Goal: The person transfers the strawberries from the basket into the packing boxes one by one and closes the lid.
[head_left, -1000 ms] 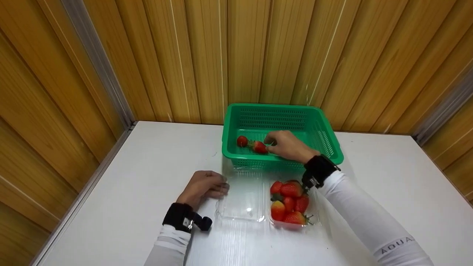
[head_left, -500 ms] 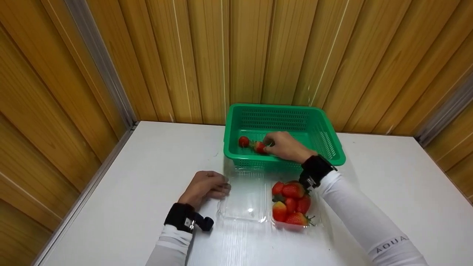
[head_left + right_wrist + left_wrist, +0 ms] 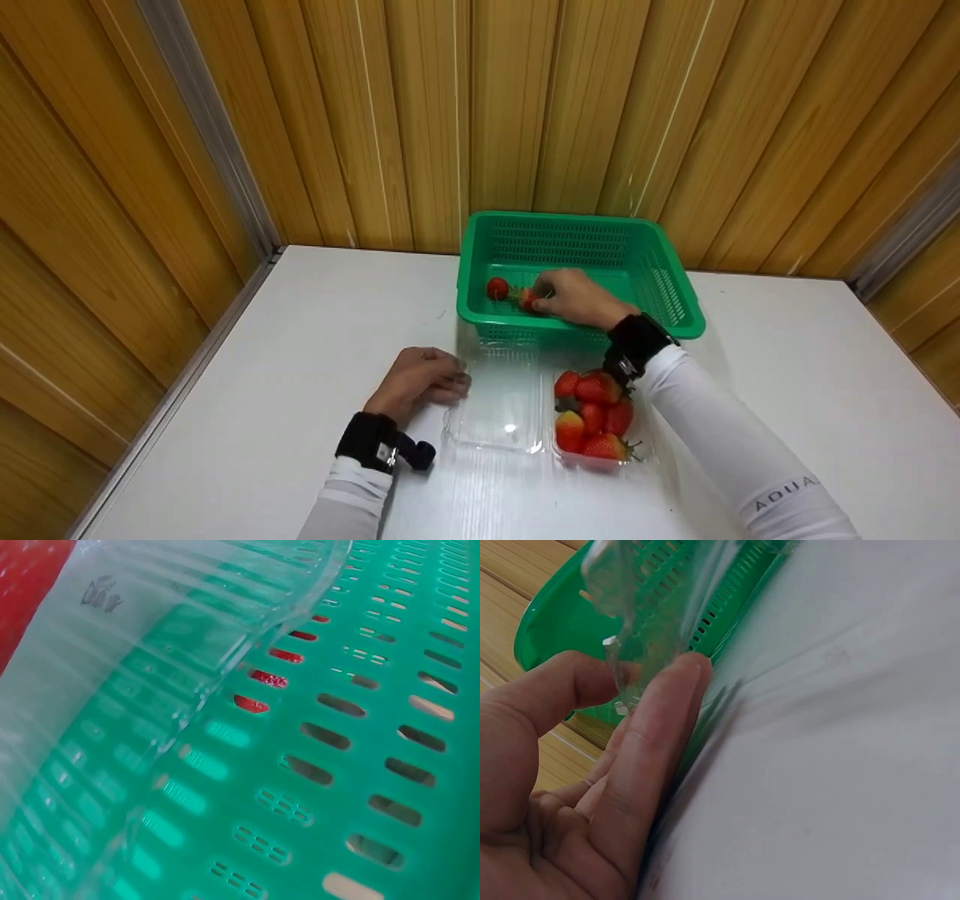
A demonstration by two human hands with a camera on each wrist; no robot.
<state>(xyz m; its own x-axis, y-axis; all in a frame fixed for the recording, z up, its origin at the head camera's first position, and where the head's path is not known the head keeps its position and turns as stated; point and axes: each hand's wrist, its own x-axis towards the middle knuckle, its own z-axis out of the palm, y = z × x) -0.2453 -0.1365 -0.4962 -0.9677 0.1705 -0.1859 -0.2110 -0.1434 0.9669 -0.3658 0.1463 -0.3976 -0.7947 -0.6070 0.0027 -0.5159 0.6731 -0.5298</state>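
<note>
Inside the green basket (image 3: 517, 321), my right hand (image 3: 581, 296) reaches over the near rim, its thumb and index finger pinching a strawberry (image 3: 527, 300). Another strawberry (image 3: 497, 288) lies to its left. My left hand (image 3: 416, 381) pinches the left edge of the clear plastic lid (image 3: 495, 420); the left wrist view shows thumb and finger on either side of the plastic (image 3: 611, 585). Joined to the lid, the clear punnet holds several strawberries (image 3: 592, 420). The right wrist view looks at the slotted basket wall (image 3: 315, 799) past clear plastic, so the right fingers are hidden there.
The basket stands at the back of the white table (image 3: 360, 300), close to the wood-patterned wall (image 3: 420, 150). Lid and punnet lie flat just in front of it. Metal edging (image 3: 180, 367) runs along the left side.
My right fingers have moved slightly left, closing in on the strawberry and covering more of it. The left hand stays at the lid edge. The whole view has shifted a little.
</note>
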